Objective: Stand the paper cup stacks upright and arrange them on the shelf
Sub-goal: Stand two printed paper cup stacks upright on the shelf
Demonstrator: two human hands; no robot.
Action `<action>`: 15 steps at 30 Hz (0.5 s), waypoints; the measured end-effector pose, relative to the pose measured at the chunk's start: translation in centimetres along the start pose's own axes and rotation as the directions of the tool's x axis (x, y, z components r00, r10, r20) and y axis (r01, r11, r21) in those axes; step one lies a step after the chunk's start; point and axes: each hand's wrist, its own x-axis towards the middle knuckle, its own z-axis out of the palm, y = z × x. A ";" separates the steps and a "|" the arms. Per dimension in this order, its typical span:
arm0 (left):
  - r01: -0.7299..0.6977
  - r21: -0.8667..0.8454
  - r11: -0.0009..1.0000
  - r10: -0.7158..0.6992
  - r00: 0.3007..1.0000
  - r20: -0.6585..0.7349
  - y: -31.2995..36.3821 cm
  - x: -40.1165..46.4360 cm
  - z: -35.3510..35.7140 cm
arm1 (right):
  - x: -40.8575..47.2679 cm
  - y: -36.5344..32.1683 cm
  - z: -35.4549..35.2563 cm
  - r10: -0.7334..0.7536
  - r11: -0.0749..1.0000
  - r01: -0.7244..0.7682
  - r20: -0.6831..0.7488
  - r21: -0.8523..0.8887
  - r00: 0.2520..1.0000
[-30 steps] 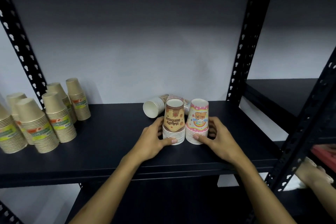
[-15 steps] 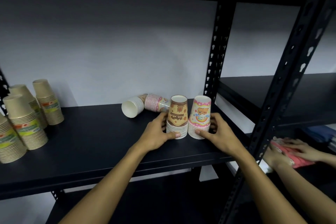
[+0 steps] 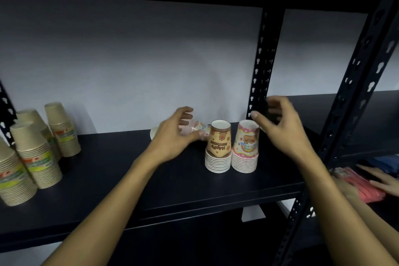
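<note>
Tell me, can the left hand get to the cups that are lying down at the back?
Probably yes. The left hand is already at the lying cup stack, fingers curled around it, though blur hides whether they grip. The brown cup stack stands just to its right, not in the way.

Cup stacks spread along one shelf, hands reaching in at the middle

On the dark metal shelf [image 3: 108, 181], the kraft-paper cup stacks [image 3: 32, 153] sit clustered at the far left, well apart from the rest. Near the right post, the brown printed cup stack [image 3: 218, 147] and the pink printed cup stack [image 3: 245, 147] stand upright, touching, brown one on the left. Behind and left of those lies the tipped-over striped cup stack [image 3: 194, 129], with the left hand [image 3: 174, 136] right in front of it. The right hand [image 3: 278, 123] hovers above and behind the pink one.
</note>
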 end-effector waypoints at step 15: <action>0.168 0.212 0.963 -0.190 0.978 0.090 -6.1 8.0 -4.2 | 9.8 -7.3 11.5 0.180 0.876 0.134 0.570 -0.464 0.802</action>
